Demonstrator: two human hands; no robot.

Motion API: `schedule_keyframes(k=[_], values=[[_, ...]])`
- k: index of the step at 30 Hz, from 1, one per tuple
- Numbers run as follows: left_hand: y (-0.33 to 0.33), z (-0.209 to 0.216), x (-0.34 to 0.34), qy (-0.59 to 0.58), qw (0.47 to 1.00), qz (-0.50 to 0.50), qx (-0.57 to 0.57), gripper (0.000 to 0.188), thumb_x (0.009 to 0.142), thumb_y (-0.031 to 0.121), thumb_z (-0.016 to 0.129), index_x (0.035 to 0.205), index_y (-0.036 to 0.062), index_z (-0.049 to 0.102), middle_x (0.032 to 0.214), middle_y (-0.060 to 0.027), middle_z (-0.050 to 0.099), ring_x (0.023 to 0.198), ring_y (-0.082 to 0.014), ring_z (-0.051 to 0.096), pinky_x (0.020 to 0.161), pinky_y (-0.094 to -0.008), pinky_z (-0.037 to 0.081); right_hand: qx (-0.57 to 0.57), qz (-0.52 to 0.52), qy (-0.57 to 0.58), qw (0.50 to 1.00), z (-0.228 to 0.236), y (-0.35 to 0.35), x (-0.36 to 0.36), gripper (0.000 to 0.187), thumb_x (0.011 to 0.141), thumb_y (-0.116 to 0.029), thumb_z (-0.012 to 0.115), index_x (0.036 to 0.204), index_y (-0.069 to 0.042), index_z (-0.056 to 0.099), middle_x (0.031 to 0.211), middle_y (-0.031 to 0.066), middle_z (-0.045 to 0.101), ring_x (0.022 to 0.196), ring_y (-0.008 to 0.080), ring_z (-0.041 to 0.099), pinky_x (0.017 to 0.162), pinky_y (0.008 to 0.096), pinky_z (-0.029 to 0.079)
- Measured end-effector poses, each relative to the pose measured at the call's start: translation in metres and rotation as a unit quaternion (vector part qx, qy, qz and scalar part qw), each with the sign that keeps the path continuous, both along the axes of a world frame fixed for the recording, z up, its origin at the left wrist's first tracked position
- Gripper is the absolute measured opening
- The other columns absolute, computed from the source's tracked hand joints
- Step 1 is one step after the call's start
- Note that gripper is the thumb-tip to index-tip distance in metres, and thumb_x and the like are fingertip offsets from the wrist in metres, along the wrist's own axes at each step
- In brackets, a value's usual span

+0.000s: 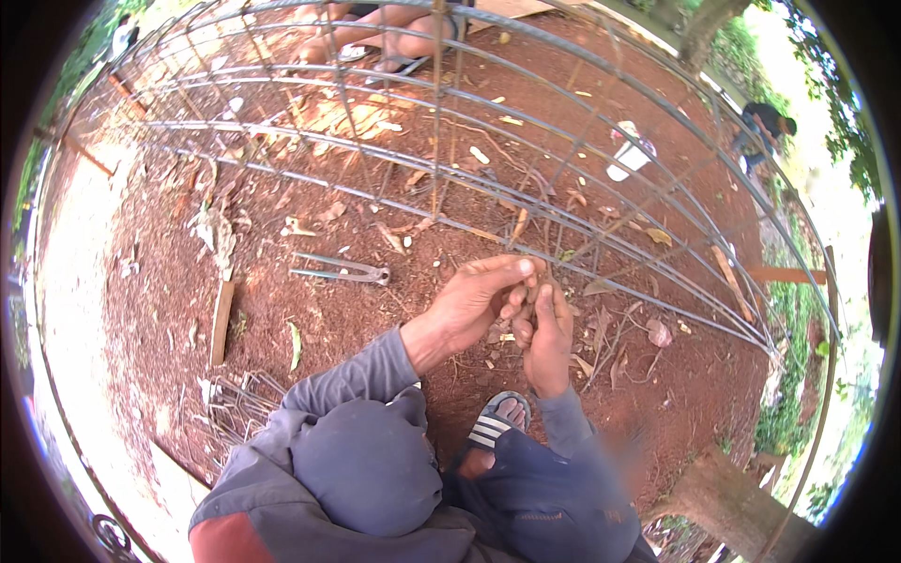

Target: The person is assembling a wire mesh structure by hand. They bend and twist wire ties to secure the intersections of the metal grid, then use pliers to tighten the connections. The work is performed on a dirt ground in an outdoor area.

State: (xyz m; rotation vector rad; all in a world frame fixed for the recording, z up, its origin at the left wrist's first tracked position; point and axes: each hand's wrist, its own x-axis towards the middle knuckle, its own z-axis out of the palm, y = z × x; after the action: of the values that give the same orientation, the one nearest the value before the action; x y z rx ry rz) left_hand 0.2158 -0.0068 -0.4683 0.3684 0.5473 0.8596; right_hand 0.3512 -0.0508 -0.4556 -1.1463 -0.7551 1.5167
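Bringing us in at the bars (pixel 436 103), a mesh of long curved rods and thinner crosspieces stretching across my view just beyond my fingers! My left hand (pixel 462 302) is right by the nearest rod, thumb pressed to fingertip; whether anything thin sits in that pinch, I can't tell. My right hand (pixel 549 347) comes up close against it, thumb raised, fingers curled, and I can't tell if that grip is closed. Off to the left, pincers (pixel 377 275) lie on the red soil, handles apart. Farther left there's a plank (pixel 222 324), and a wire pile (pixel 242 405) near my left sleeve. My sandal (pixel 493 427) is planted below. Beyond the bars: a white tub (pixel 629 159), somebody's bare legs (pixel 413 39), and a bending person (pixel 765 127) at far right!
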Motion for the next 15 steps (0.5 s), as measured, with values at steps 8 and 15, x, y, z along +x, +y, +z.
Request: schedule_keyframes(k=[8,15], values=[[-0.015,0.009,0.009,0.239,0.955,0.087,0.155,0.024,0.099,0.020,0.061,0.109,0.0003,0.070,0.079,-0.0023,0.067,0.066,-0.0059,0.057,0.052,-0.0225,0.045,0.010,-0.146,-0.056,0.988,-0.034,-0.003,-0.007,0.033,0.108,-0.033,0.040,0.103,-0.005,0.057,0.079,0.0012,0.059,0.068,0.0084,0.057,0.058,0.0238,0.048],[-0.022,-0.001,0.027,0.357,0.898,0.100,0.238,0.018,0.098,0.016,0.061,0.102,-0.0024,0.060,0.074,-0.0029,0.063,0.066,-0.0062,0.057,0.055,-0.0250,0.046,0.020,-0.116,0.035,0.992,-0.032,-0.003,0.000,0.044,0.107,-0.033,0.044,0.128,0.004,0.054,0.125,0.0155,0.060,0.116,0.0220,0.057,0.099,0.0367,0.047]])
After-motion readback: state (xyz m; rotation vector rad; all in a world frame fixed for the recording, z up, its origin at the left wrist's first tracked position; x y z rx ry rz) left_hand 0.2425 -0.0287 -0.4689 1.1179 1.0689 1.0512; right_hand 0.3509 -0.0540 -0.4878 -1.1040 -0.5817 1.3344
